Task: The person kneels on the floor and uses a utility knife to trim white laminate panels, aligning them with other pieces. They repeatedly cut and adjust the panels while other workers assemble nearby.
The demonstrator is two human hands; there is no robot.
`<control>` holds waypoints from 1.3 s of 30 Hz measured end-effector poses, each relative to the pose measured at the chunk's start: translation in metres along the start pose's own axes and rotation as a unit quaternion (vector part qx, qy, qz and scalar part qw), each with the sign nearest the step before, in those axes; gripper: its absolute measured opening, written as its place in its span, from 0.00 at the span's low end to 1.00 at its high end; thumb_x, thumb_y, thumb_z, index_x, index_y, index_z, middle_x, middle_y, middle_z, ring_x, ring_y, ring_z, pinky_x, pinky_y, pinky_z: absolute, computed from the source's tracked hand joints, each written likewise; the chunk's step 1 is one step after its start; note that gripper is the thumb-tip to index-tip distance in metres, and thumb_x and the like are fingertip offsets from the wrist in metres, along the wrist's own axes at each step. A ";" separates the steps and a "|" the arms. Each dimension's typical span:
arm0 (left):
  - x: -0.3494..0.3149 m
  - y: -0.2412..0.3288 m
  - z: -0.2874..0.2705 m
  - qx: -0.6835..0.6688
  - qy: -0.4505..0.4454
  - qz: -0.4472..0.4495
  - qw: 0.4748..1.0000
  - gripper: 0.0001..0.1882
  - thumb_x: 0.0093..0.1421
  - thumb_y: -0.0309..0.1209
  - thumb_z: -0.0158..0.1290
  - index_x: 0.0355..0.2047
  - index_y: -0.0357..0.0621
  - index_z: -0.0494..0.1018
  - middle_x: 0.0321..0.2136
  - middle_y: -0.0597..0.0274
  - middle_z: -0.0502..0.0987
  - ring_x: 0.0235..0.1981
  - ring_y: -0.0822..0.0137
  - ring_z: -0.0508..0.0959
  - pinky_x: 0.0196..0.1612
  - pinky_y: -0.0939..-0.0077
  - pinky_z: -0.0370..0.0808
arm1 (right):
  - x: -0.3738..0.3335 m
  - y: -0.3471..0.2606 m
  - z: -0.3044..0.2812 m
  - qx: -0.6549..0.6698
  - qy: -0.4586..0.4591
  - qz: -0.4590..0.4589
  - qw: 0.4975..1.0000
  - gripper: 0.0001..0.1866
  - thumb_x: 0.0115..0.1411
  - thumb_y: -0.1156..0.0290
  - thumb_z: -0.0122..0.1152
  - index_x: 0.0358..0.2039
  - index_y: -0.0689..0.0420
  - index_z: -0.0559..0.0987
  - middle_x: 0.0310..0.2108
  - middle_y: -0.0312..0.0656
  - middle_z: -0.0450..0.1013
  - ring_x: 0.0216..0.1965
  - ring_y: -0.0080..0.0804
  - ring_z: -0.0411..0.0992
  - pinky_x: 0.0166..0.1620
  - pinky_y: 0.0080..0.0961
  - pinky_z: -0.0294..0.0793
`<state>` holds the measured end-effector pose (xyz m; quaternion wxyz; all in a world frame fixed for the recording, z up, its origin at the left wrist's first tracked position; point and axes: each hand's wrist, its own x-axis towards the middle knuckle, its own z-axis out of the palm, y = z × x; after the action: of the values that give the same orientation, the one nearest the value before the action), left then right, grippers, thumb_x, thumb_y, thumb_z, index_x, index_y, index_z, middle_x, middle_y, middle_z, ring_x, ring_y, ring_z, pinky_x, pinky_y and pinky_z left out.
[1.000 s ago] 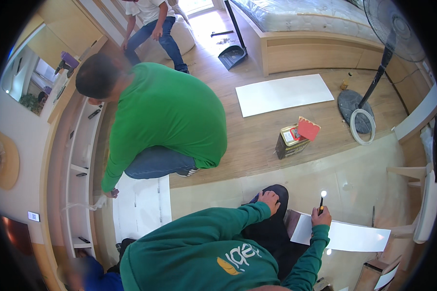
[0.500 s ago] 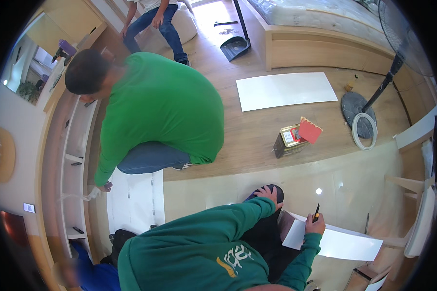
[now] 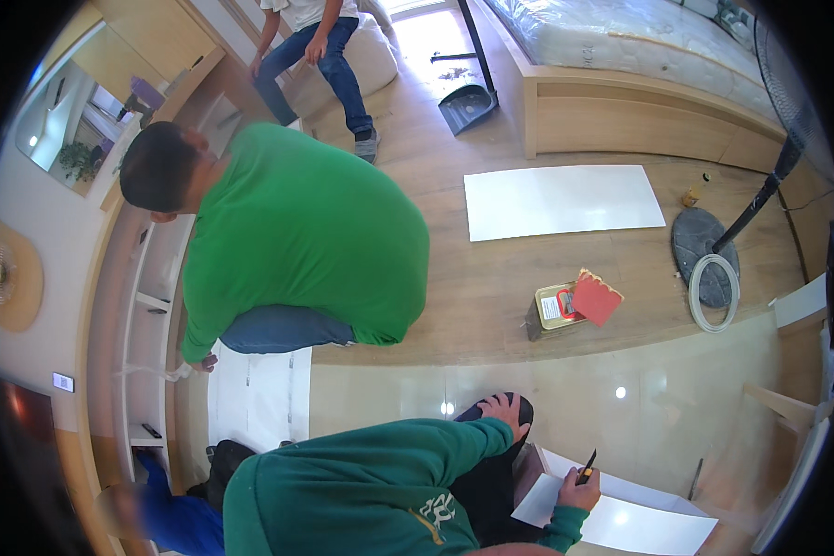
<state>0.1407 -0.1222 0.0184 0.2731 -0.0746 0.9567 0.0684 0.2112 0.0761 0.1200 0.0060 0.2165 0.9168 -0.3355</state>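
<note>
My left hand rests on my dark-trousered knee with its fingers spread, holding nothing. In my right hand is a utility knife, black and yellow, with its tip pointing up and away from me. That hand lies over the left part of a long white panel low on my right. A second white panel edge and a pinkish-brown side show behind it, so the piece looks folded or box-like. The lower part of my right forearm runs out of view at the bottom edge.
A co-worker in bright green crouches beside white shelving. Another white panel lies on the wooden floor, near a metal can with a red scraper-like piece. Right of these stands a fan base with a white coil.
My view has shifted, so the floor things sit lower in the picture. My right hand keeps the knife over the panel, and my left hand stays on my knee.
</note>
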 end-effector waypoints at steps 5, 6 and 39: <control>0.004 0.003 0.001 -0.020 -0.011 -0.018 1.000 0.44 0.52 0.59 0.52 0.63 0.47 0.55 0.55 0.37 0.62 0.53 0.31 0.63 0.51 0.31 0.60 | -0.012 0.043 0.000 0.344 0.076 0.152 0.923 0.10 0.63 0.65 0.54 0.34 0.58 0.67 0.16 0.36 0.63 0.08 0.24 0.61 0.11 0.22 0.65; 0.005 0.003 0.001 -0.022 -0.016 -0.019 0.999 0.44 0.52 0.59 0.52 0.62 0.47 0.55 0.55 0.37 0.62 0.53 0.31 0.63 0.51 0.31 0.60 | -0.016 0.058 -0.002 0.366 0.078 0.164 0.913 0.12 0.63 0.64 0.54 0.33 0.59 0.66 0.15 0.36 0.63 0.08 0.24 0.61 0.10 0.23 0.65; 0.012 0.013 -0.002 0.002 0.014 -0.015 1.000 0.39 0.53 0.58 0.51 0.58 0.47 0.60 0.51 0.39 0.65 0.51 0.33 0.66 0.51 0.33 0.62 | -0.036 0.089 -0.012 0.292 0.083 0.252 0.919 0.22 0.64 0.63 0.51 0.54 0.56 0.59 0.20 0.41 0.69 0.16 0.27 0.65 0.17 0.28 0.70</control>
<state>0.1272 -0.1108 0.0153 0.2607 -0.0898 0.9593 0.0617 0.2811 0.1298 0.0802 -0.0494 0.4597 0.6906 -0.5561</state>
